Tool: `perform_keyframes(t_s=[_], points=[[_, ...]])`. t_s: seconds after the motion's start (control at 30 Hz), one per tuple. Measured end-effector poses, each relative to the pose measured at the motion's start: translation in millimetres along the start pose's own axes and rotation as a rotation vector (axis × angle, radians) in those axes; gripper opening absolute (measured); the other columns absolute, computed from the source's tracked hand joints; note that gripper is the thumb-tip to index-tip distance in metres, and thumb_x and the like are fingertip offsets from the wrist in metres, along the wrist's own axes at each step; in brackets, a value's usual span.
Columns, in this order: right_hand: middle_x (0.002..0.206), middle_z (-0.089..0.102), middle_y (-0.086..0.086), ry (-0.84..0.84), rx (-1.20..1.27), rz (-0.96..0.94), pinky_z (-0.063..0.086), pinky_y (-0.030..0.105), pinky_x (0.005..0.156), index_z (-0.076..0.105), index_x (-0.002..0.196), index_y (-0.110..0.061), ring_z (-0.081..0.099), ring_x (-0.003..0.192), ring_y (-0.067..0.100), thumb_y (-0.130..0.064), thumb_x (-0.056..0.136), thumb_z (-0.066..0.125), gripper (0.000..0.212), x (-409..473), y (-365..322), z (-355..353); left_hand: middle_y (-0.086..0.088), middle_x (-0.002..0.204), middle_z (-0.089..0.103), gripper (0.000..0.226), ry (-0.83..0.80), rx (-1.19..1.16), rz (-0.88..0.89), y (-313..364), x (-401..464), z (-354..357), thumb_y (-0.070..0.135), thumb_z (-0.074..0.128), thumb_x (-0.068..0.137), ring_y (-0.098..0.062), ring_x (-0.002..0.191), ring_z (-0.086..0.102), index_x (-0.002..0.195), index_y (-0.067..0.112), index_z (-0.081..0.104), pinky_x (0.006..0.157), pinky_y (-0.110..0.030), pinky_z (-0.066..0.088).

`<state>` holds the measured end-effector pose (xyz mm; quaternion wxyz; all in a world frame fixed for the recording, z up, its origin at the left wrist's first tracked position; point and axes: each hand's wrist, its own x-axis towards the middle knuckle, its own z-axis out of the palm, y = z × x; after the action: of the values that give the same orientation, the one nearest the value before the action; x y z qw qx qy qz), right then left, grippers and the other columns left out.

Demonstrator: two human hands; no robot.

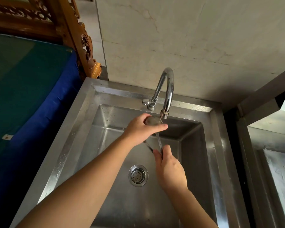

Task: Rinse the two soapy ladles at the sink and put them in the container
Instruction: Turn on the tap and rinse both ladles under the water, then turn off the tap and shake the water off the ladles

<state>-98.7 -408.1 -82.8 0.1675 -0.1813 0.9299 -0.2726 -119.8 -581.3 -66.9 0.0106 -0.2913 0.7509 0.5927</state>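
Note:
Over the steel sink (209, 145), my left hand (141, 130) wraps around the round bowl of a ladle (152, 120), held right under the mouth of the curved tap (167, 89). Two thin metal ladle handles (158, 142) run down from under that hand and meet in my right hand (169, 170), which grips their lower ends. The second ladle's bowl is hidden behind my left hand. Whether water is running I cannot tell. No container shows clearly.
The round drain strainer (138, 175) sits in the basin floor below my hands. A blue and green covered surface (31, 89) and carved wooden furniture (82, 38) stand at the left. Another steel unit (270, 153) adjoins on the right. A pale wall rises behind the tap.

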Motion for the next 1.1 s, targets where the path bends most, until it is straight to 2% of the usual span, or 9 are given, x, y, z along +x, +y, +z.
perform_keyframes(t_s=[0.27, 0.4, 0.47, 0.53, 0.6, 0.7, 0.77, 1.0, 1.1], points=[[0.067, 0.06, -0.004, -0.026, 0.065, 0.043, 0.043, 0.04, 0.055, 0.031, 0.079, -0.027, 0.058, 0.064, 0.028, -0.051, 0.101, 0.036, 0.033, -11.6, 3.6, -3.9, 0.011, 0.06, 0.061, 0.049, 0.064, 0.1, -0.051, -9.3, 6.4, 17.9, 0.077, 0.061, 0.066, -0.01, 0.059, 0.061, 0.075, 0.029, 0.063, 0.051, -0.026, 0.041], [0.06, 0.055, -0.005, -0.045, 0.133, 0.088, 0.035, 0.038, 0.052, 0.03, 0.073, -0.027, 0.046, 0.054, 0.015, -0.05, 0.1, 0.041, 0.037, -23.9, 5.5, -5.3, 0.006, 0.055, 0.06, 0.054, 0.028, 0.205, -0.016, -10.9, 13.9, 17.8, 0.059, 0.037, 0.095, -0.023, 0.073, 0.069, 0.063, 0.022, 0.058, 0.064, -0.032, 0.048], [0.055, 0.052, -0.008, -0.05, 0.234, 0.131, 0.036, 0.037, 0.052, 0.031, 0.07, -0.026, 0.04, 0.05, 0.012, -0.052, 0.097, 0.045, 0.04, -30.5, 7.6, -7.7, 0.002, 0.071, 0.068, 0.051, -0.013, 0.291, 0.051, -8.1, 18.5, 13.9, 0.052, 0.032, 0.103, -0.023, 0.079, 0.07, 0.076, 0.024, 0.065, 0.07, -0.034, 0.051], [0.052, 0.048, -0.013, -0.066, 0.37, 0.182, 0.038, 0.035, 0.054, 0.032, 0.066, -0.027, 0.036, 0.049, 0.008, -0.054, 0.094, 0.048, 0.042, -37.3, 8.9, -10.9, -0.004, 0.102, 0.071, 0.044, 0.099, 0.466, 0.178, -5.9, 27.1, 5.1, 0.046, 0.034, 0.104, -0.02, 0.093, 0.067, 0.102, 0.017, 0.068, 0.076, -0.031, 0.052], [0.053, 0.045, -0.012, -0.068, 0.478, 0.228, 0.039, 0.035, 0.056, 0.035, 0.063, -0.028, 0.037, 0.054, 0.01, -0.054, 0.094, 0.051, 0.043, -43.0, 9.1, -14.3, -0.006, 0.133, 0.058, 0.039, 0.199, 0.651, 0.328, -4.8, 37.6, -5.2, 0.04, 0.041, 0.104, -0.023, 0.12, 0.054, 0.127, 0.015, 0.06, 0.095, -0.038, 0.051], [0.058, 0.046, -0.006, -0.067, 0.574, 0.276, 0.04, 0.033, 0.056, 0.037, 0.067, -0.022, 0.04, 0.055, 0.011, -0.052, 0.094, 0.053, 0.044, -48.7, 8.6, -20.2, 0.0, 0.163, 0.032, 0.055, 0.09, 0.823, 0.334, -6.9, 51.3, -12.5, 0.045, 0.038, 0.103, -0.028, 0.151, 0.023, 0.152, 0.02, 0.037, 0.118, -0.052, 0.03], [0.056, 0.046, -0.006, -0.08, 0.638, 0.318, 0.038, 0.029, 0.05, 0.039, 0.068, -0.02, 0.039, 0.048, 0.009, -0.052, 0.093, 0.054, 0.044, -50.3, 8.1, -24.0, 0.001, 0.167, 0.025, 0.061, 0.022, 0.936, 0.283, -12.8, 58.3, -11.6, 0.049, 0.035, 0.103, -0.025, 0.154, 0.015, 0.157, 0.022, 0.027, 0.12, -0.051, 0.024], [0.051, 0.043, -0.007, -0.17, 0.841, 0.43, 0.027, 0.022, 0.038, 0.04, 0.072, -0.018, 0.032, 0.037, 0.011, -0.05, 0.099, 0.048, 0.042, -56.1, 6.4, -32.6, -0.006, 0.163, 0.034, 0.057, 0.009, 0.98, 0.245, -26.4, 58.8, -10.2, 0.039, 0.04, 0.102, -0.027, 0.152, 0.024, 0.156, 0.023, 0.032, 0.118, -0.05, 0.023], [0.05, 0.04, -0.005, -0.192, 0.94, 0.468, 0.025, 0.022, 0.037, 0.04, 0.071, -0.019, 0.029, 0.037, 0.011, -0.049, 0.1, 0.044, 0.043, -58.8, 6.6, -33.4, -0.009, 0.157, 0.043, 0.053, 0.016, 0.623, 0.125, -24.7, 31.6, -1.1, 0.03, 0.049, 0.1, -0.031, 0.14, 0.042, 0.152, 0.023, 0.039, 0.111, -0.042, 0.039]])
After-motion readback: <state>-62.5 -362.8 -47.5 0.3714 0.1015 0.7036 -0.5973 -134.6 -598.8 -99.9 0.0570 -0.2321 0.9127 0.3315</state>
